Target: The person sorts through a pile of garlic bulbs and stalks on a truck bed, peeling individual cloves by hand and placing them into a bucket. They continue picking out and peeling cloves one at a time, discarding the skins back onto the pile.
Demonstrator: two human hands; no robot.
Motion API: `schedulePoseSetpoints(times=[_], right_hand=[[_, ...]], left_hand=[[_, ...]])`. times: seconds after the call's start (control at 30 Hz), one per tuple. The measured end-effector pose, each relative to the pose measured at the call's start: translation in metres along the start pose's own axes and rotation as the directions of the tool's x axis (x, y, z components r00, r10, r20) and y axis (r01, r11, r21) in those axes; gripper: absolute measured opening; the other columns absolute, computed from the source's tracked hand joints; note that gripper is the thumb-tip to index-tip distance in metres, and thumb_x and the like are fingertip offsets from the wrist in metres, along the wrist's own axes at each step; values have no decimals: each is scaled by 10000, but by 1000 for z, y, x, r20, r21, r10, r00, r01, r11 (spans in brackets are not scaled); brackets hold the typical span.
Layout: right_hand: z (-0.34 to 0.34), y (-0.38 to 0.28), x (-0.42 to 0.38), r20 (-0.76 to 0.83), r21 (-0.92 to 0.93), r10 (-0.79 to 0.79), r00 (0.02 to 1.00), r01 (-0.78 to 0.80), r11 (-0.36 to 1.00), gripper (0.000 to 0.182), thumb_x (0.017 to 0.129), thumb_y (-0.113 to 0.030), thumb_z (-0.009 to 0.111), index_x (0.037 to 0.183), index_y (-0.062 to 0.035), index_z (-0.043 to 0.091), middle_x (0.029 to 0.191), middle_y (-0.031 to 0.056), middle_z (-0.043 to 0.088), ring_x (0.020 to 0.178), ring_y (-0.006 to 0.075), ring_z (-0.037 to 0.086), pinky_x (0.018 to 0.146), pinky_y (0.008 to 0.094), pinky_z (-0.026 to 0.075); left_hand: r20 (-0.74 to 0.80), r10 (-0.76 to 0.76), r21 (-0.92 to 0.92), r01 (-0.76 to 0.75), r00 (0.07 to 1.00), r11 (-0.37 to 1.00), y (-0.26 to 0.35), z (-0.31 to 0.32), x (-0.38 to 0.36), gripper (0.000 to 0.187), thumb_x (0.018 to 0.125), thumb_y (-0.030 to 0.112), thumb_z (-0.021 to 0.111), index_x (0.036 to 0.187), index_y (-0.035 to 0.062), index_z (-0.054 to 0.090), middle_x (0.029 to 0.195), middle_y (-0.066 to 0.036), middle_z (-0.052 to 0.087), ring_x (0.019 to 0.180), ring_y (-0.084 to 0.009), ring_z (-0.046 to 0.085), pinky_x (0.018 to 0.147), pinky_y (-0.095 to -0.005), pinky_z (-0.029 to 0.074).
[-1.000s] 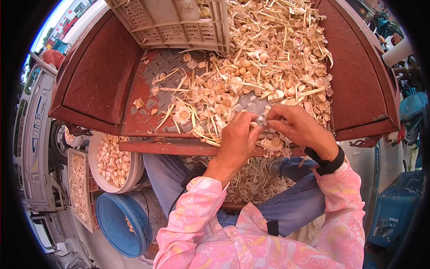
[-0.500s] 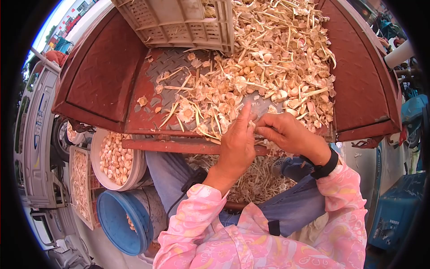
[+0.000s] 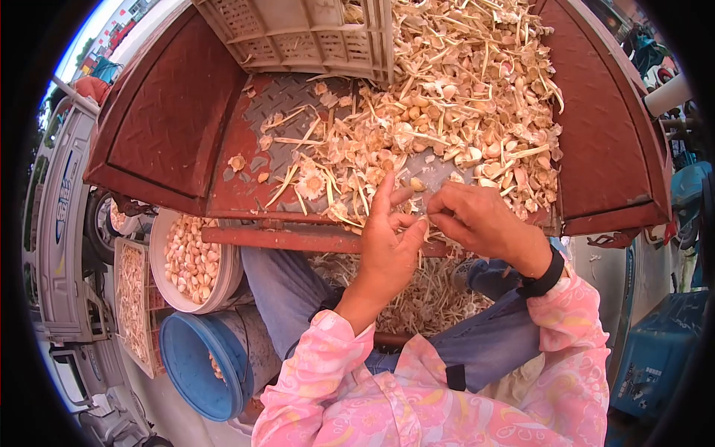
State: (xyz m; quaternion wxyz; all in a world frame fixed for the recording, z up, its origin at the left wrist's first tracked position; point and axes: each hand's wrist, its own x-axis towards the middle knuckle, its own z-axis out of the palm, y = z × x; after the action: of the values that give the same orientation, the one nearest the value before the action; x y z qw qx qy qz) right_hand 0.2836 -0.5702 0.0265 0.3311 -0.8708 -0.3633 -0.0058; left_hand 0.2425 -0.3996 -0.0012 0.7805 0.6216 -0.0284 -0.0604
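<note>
Both of my hands meet over the front edge of the red metal truck bed, beside a heap of garlic cloves, dry skins and stalks. My left hand has its fingers spread, the index pointing away from me and the thumb tip close to the right fingertips. No object shows clearly in it. My right hand is closed in a pinch, thumb against curled index; whatever is between them is too small or hidden to name. Just beyond the fingers a garlic clove lies on the bare metal.
A plastic crate stands tilted on the bed. At my left are a white bucket of peeled-looking cloves, a blue bucket and a shallow crate of garlic. Skins and stalks cover the ground between my legs.
My left hand has turned and spread its fingers, shifting slightly left and away from the right. The right hand keeps its pinch. A clove now shows on the metal where my left finger was.
</note>
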Motion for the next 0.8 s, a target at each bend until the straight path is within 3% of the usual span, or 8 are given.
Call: schedulePoseSetpoints(times=[0.3,0.4,0.67,0.8], right_hand=[[-9,-12,0,109,-126,-55,992,69,990,140,795,-134,611,918,-67,596,792,77,566,667,287,599,536,387,459],[-8,-13,0,103,-178,-128,986,145,973,162,785,-122,628,934,-60,606,736,67,540,613,271,578,501,373,436],[-11,-12,-1,149,-184,-217,965,243,953,128,748,-107,635,848,-63,569,687,55,511,542,255,553,456,362,406],[-10,-11,-2,170,-145,-145,975,170,975,123,745,-148,638,785,-60,560,667,84,532,566,289,569,482,387,421]], left_hand=[[106,182,265,-205,977,942,-6,-12,-2,709,825,-52,551,1430,24,189,1233,-220,473,837,-155,592,721,-261,501],[204,119,322,-181,972,929,9,-16,-2,713,855,-46,528,1447,45,140,1270,-207,443,889,-130,569,707,-244,507],[412,137,401,-314,901,861,14,-24,3,738,835,-65,527,1449,48,134,1320,-221,416,897,-146,570,729,-257,521],[479,175,379,-382,860,843,10,-23,2,744,835,-66,527,1451,49,124,1325,-214,417,880,-137,561,722,-253,521]])
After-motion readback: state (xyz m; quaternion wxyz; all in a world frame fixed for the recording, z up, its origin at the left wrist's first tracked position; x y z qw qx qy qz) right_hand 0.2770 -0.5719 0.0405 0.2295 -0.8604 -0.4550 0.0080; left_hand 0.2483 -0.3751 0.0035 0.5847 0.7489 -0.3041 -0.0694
